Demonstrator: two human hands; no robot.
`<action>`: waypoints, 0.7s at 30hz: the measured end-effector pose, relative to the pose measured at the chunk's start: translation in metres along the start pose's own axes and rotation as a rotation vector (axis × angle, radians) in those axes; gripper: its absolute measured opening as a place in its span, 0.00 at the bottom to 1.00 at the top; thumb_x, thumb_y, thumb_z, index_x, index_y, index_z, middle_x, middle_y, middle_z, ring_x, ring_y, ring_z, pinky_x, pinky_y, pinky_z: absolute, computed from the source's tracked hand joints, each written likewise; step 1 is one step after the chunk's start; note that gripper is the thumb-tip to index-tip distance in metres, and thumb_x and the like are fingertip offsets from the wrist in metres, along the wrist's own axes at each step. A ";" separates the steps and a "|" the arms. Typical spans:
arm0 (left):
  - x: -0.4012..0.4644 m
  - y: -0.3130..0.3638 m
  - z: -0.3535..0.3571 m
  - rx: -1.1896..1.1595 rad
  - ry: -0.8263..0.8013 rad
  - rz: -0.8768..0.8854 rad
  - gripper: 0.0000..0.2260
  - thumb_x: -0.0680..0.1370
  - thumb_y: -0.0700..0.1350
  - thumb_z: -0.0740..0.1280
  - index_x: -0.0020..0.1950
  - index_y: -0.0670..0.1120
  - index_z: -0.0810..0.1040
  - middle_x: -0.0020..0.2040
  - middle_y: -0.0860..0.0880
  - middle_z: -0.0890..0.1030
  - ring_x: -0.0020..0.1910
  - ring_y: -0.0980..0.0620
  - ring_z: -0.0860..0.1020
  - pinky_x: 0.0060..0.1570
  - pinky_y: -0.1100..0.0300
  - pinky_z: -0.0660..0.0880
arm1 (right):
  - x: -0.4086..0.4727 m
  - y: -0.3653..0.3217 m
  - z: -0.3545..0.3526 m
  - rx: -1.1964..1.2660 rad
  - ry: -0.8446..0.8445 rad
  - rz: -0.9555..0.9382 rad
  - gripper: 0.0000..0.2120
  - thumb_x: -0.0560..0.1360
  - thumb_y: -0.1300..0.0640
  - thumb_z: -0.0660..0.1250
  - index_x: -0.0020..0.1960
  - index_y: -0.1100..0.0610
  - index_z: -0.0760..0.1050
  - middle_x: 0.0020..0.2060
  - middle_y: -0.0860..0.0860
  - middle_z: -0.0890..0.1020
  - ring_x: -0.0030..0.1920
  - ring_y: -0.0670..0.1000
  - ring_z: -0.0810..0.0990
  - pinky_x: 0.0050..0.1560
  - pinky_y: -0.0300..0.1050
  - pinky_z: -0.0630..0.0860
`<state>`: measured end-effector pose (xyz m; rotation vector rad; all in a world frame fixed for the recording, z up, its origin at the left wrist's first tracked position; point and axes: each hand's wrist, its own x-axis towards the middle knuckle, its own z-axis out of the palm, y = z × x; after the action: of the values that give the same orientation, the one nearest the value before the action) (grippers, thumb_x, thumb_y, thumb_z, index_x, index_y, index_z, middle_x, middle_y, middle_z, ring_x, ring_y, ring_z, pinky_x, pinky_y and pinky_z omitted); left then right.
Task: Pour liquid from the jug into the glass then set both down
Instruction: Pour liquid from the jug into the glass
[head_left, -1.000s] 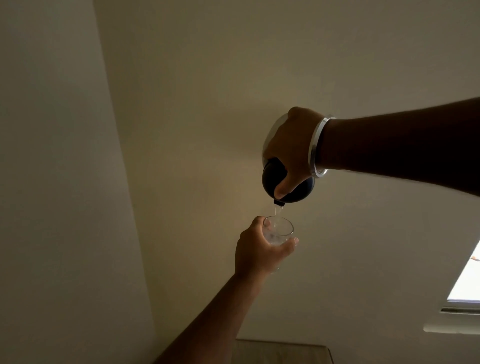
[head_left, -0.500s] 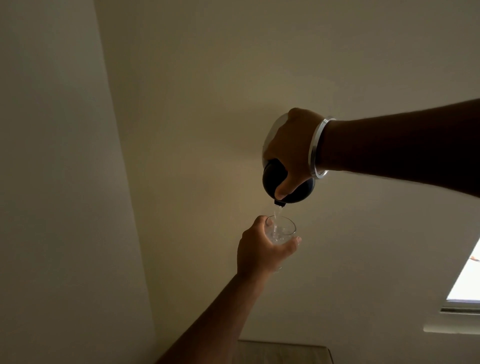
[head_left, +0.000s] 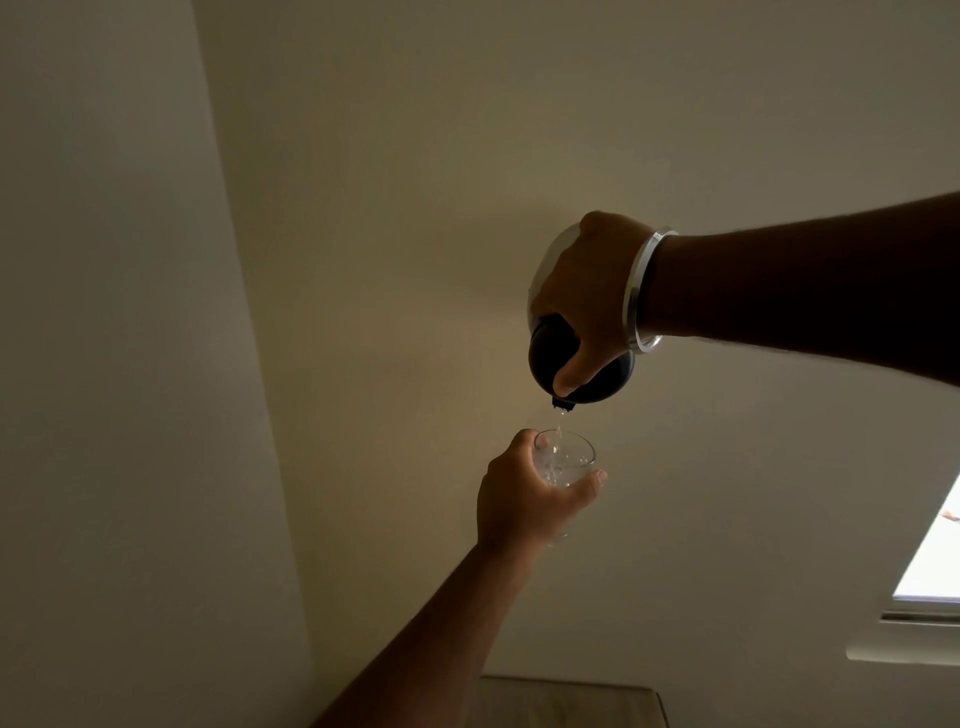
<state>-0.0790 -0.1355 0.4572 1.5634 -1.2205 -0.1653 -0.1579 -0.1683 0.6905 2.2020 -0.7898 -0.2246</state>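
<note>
My right hand (head_left: 589, 296), with a silver bangle on the wrist, grips a jug (head_left: 605, 376) with a dark lid, tipped steeply spout-down. A thin clear stream falls from the spout into a clear glass (head_left: 569, 460) directly below. My left hand (head_left: 519, 501) wraps around the glass from the left and holds it upright in mid-air. Liquid shows in the glass. Most of the jug's body is hidden behind my right hand.
A plain pale wall fills the background, with a corner edge (head_left: 244, 322) running down the left. A bright window (head_left: 935, 561) with a sill sits at the lower right. The top of a light piece of furniture (head_left: 566, 701) shows at the bottom edge.
The glass and my left hand have drifted slightly right and down. The jug stays tipped, still pouring.
</note>
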 end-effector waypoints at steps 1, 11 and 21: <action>0.000 0.000 0.000 0.003 -0.003 0.001 0.29 0.62 0.65 0.75 0.57 0.52 0.76 0.50 0.59 0.79 0.47 0.58 0.78 0.43 0.61 0.77 | 0.001 0.000 0.001 0.031 -0.013 0.025 0.36 0.56 0.20 0.64 0.55 0.40 0.82 0.44 0.42 0.85 0.46 0.50 0.83 0.31 0.40 0.60; -0.004 0.001 0.002 0.033 0.007 0.033 0.32 0.61 0.67 0.74 0.60 0.53 0.76 0.52 0.58 0.81 0.49 0.57 0.79 0.44 0.62 0.76 | -0.005 0.000 0.000 -0.003 0.021 -0.061 0.41 0.54 0.17 0.52 0.53 0.42 0.80 0.45 0.42 0.84 0.48 0.52 0.82 0.56 0.51 0.74; -0.015 -0.020 0.002 0.011 -0.007 0.035 0.29 0.60 0.69 0.72 0.56 0.56 0.75 0.51 0.59 0.79 0.47 0.60 0.76 0.39 0.65 0.72 | -0.007 -0.013 0.030 0.257 -0.107 0.021 0.42 0.53 0.16 0.53 0.51 0.43 0.81 0.41 0.42 0.85 0.43 0.50 0.84 0.53 0.52 0.82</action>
<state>-0.0749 -0.1275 0.4337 1.5510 -1.2555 -0.1416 -0.1690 -0.1765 0.6602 2.4371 -0.9452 -0.2426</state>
